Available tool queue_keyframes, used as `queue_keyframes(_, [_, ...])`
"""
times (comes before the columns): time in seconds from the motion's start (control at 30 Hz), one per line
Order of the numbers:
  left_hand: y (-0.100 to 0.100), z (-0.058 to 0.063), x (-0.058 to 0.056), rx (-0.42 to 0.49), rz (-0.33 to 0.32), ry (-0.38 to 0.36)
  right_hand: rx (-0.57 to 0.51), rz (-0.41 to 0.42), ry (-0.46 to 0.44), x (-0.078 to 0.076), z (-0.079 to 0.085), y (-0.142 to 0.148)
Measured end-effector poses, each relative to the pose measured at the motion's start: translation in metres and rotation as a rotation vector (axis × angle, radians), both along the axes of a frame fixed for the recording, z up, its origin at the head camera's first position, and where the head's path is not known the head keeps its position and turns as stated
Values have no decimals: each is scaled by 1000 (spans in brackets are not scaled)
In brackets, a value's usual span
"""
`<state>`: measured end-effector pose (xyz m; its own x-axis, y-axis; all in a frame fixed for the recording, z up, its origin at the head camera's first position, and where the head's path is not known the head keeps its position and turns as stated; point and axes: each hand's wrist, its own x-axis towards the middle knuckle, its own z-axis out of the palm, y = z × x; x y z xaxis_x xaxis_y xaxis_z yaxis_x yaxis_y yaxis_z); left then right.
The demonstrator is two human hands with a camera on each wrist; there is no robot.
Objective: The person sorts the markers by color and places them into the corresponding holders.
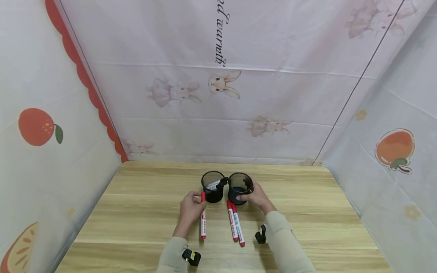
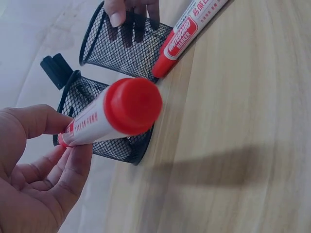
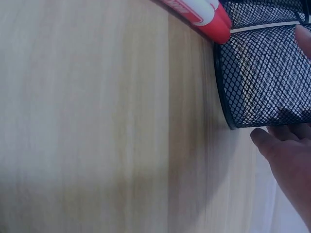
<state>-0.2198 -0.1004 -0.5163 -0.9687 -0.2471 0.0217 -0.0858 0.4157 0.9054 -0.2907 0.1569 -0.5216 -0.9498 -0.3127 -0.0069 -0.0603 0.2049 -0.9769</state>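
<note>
My left hand (image 1: 191, 207) pinches a red-and-white whiteboard marker (image 1: 203, 223) near its upper end, just in front of the left black mesh pen holder (image 1: 214, 196). In the left wrist view this marker (image 2: 99, 119) points its red end at the camera. Black-capped markers (image 1: 222, 182) lean inside that holder, caps over its right rim. My right hand (image 1: 259, 197) holds the right mesh pen holder (image 1: 233, 194), thumb at the front and fingers on the far right side. The right wrist view shows only part of this holder (image 3: 267, 77) and of the hand.
Two more red whiteboard markers, a left one (image 1: 232, 222) and a right one (image 1: 238, 225), lie side by side before the right pen holder. The wooden table (image 1: 136, 212) meets printed cloth walls (image 1: 218, 140) at its back and sides.
</note>
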Motion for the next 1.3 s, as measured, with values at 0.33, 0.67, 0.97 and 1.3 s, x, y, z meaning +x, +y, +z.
queue_keyframes(0.33, [0,6,2,22,-7,6,-49,-13,-11,9,19,1])
queue_keyframes(0.67, [3,14,2,83,-26,51,-24,24,29,8,24,4])
queue_keyframes(0.97, [5,20,2,109,3,142,-38,43,39,5,24,6])
queue_keyframes(1.3, [8,31,5,181,8,276,29,75,25,4,27,8])
